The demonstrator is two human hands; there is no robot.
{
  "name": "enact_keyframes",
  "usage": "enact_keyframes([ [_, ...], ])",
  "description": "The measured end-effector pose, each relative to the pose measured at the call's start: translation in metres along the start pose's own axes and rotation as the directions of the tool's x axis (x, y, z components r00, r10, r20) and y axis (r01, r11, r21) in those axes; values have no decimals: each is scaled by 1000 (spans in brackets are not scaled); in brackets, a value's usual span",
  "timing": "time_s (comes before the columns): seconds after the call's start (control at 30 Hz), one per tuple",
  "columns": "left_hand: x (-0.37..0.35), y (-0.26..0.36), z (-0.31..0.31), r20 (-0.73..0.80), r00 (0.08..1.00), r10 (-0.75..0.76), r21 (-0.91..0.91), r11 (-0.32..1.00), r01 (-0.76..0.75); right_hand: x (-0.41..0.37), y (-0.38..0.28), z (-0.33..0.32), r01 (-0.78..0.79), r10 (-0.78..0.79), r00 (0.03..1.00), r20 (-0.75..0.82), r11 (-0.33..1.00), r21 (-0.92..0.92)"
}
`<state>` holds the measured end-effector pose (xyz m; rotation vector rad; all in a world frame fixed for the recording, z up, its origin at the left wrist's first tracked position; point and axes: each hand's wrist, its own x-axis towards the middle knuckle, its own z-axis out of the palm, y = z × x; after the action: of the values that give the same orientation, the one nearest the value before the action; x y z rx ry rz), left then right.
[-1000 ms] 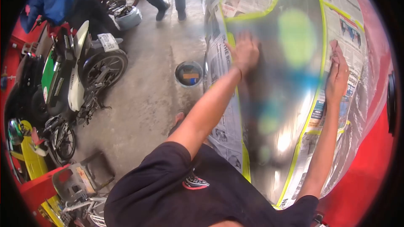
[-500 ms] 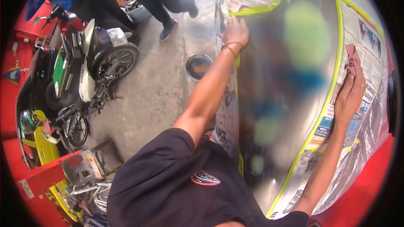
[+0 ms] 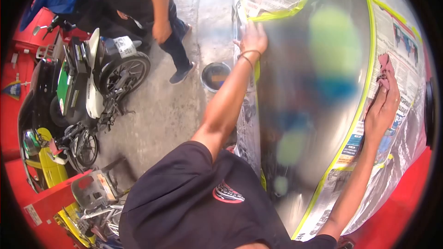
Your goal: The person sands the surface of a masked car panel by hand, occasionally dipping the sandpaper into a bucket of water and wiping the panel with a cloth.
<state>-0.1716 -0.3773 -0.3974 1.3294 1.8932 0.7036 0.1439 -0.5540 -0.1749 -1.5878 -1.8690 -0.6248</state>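
My left hand (image 3: 253, 40) lies with fingers stretched out on the edge of a shiny bare-metal panel (image 3: 302, 97), close to the yellow-green masking tape (image 3: 282, 17). A band circles that wrist. On the right, my right hand (image 3: 384, 110) grips a crumpled pink cloth (image 3: 384, 62) against the masking newspaper (image 3: 404, 41). Green filler patches (image 3: 336, 41) and a blue smear (image 3: 340, 88) show on the panel between my hands. More yellow-green tape borders the newspaper beside my right hand.
A motorcycle (image 3: 121, 76) stands on the concrete floor (image 3: 152, 124) at left. A round bucket (image 3: 215, 75) sits near the panel. One person (image 3: 161, 23) walks beyond it. A grey chair (image 3: 94, 186) is at lower left; clear plastic sheeting (image 3: 397, 166) hangs at right.
The walking person has come closer and their arm now hangs in view. My left hand has shifted slightly left and down along the panel edge. My right hand and cloth have barely moved.
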Motion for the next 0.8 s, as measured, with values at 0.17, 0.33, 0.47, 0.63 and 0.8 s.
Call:
enact_keyframes([
  [0.17,-11,0,-4,-42,997,70,-12,997,-71,1,4,4,11,-11,1000,6,1000,24],
  [0.33,-17,-21,24,-44,971,235,217,951,-220,1,-1,2,-24,24,1000,5,999,40],
  [0.47,-21,0,-6,-52,992,116,0,993,-117,0,6,4,11,-11,1000,12,1000,-19],
  [0.63,-14,-23,9,-121,982,144,-51,987,-151,1,4,3,-4,4,1000,25,1000,25],
  [0.8,1,-16,-11,23,993,112,-67,992,-110,-2,7,6,-32,30,999,24,997,73],
])
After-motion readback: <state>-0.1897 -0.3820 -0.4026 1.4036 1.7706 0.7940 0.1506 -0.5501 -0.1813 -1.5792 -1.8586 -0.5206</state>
